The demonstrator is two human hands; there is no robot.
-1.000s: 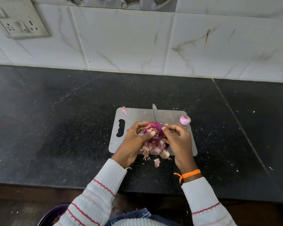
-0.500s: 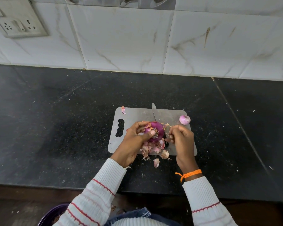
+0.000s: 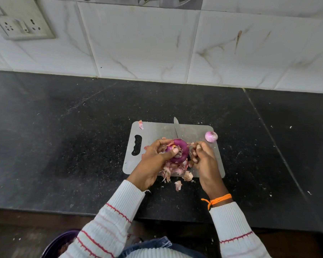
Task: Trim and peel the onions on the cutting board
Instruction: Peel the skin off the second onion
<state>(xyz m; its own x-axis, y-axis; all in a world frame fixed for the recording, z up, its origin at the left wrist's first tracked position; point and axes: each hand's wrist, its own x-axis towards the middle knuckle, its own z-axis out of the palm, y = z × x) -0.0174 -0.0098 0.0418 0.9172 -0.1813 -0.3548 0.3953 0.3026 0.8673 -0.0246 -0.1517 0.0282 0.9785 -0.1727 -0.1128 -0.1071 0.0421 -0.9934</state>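
My left hand is cupping the red onion over the cutting board, thumb pressing its root end. My right hand, at 3 o'clock, is pinching a skin shred; I should be peeling away from the knife at 12.

No readable text, label, brand, number or sign shows anywhere: not on the switch plate far left, the wall tiles, or the cutting board.
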